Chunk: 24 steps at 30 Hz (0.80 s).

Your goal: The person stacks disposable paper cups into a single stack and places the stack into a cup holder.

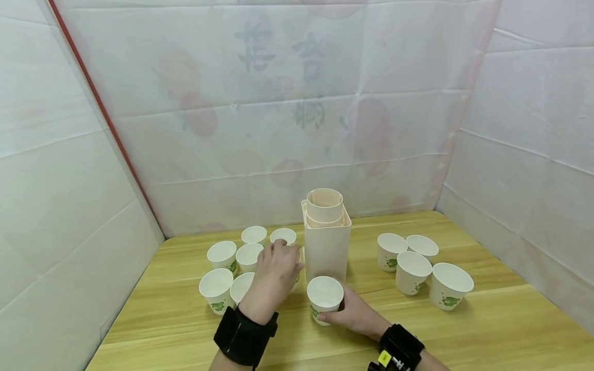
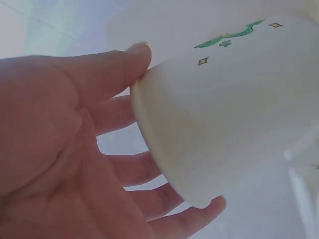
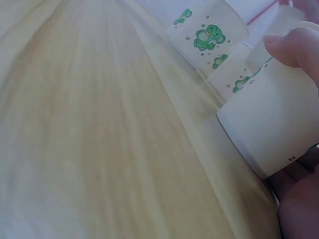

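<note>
My left hand (image 1: pixel 278 268) reaches over the group of cups left of centre and holds a white paper cup (image 2: pixel 224 109) by its rim, thumb on one side and fingers on the other. In the head view the hand hides most of that cup. My right hand (image 1: pixel 356 313) grips another white paper cup (image 1: pixel 325 293) from its right side, in front of a tall cream square container (image 1: pixel 326 252). This cup stands upright, its base on or very near the wooden table (image 3: pixel 114 139); its green print shows low on the side.
A round cream cup-shaped piece (image 1: pixel 325 206) sits in the container's top. Several upright paper cups (image 1: pixel 216 288) stand at the left, and several more (image 1: pixel 413 273) at the right. A white cloth wall (image 1: pixel 260 129) closes off the table's back; others flank it.
</note>
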Available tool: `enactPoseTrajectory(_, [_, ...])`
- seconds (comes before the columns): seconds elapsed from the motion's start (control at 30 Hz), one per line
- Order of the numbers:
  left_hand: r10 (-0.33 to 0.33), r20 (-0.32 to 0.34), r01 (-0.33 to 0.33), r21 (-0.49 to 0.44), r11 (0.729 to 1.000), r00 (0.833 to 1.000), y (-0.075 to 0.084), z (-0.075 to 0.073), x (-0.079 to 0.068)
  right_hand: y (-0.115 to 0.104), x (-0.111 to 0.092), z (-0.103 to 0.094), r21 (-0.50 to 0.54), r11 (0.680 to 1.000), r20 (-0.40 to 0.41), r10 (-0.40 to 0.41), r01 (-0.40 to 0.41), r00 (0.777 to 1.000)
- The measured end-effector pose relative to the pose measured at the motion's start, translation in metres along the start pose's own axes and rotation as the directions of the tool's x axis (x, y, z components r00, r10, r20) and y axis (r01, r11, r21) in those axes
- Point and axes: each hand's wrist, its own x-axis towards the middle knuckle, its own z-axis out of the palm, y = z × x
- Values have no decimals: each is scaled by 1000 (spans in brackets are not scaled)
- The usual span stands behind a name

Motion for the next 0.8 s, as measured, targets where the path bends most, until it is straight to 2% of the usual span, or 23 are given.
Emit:
enactPoseTrajectory(0.2, [33,-93,-40,-74,996,995,9,-21,-3,-2,0,0,5,1000,-1,16,-16,1000])
enactPoseTrajectory(0.4, [110,-140,-135,-185,973,984,23,-35,-3,-3,-1,0,-1,1000,6,31,-31,1000])
enactPoseTrajectory(0.5, [154,-134,-179,-205,962,979,30,-35,-4,-3,0,0,-10,1000,18,20,-20,1000])
enactPoseTrajectory(0.67, [230,-118,-247,-153,957,966,40,-29,-6,1,1,-1,-29,999,46,-34,35,998])
enactPoseTrajectory(0.8, [259,-120,-275,-141,951,958,45,-24,-6,3,0,-2,-36,998,61,-53,55,997])
